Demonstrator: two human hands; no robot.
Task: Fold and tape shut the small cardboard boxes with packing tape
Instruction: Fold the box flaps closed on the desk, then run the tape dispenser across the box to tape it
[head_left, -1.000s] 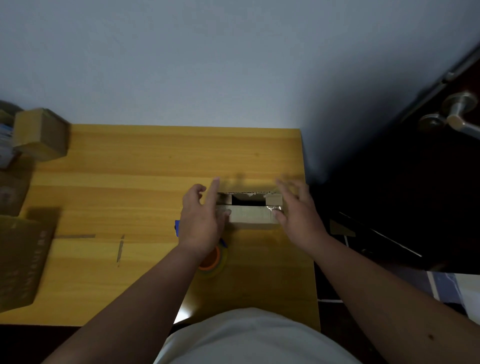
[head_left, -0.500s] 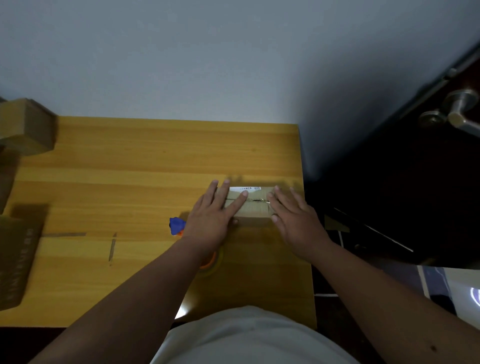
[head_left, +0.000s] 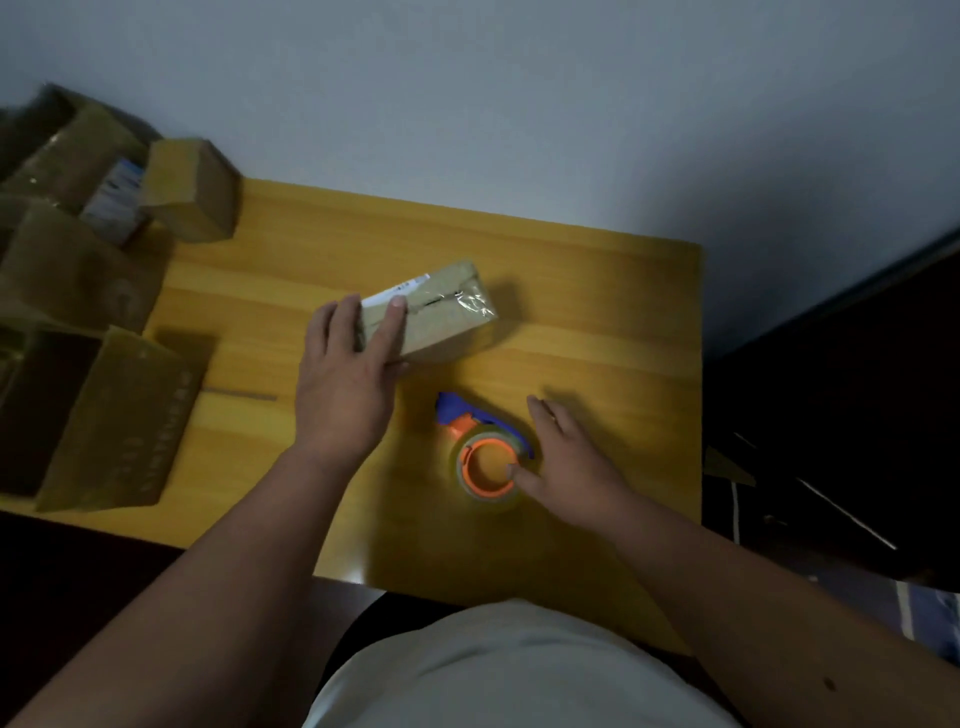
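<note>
My left hand presses flat on the small box mid-tabletop, flaps folded. My right hand, fingers apart, touches the tape dispenser. If that pressing slackens, I judge the flaps could spring open.

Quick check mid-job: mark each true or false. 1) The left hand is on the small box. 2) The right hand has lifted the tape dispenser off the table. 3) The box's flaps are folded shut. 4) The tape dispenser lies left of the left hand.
1) True: the left hand holds down the small box.
2) False: the tape dispenser lies on the table; the right hand just touches the roll.
3) True.
4) False: it lies to the right of it.
</note>
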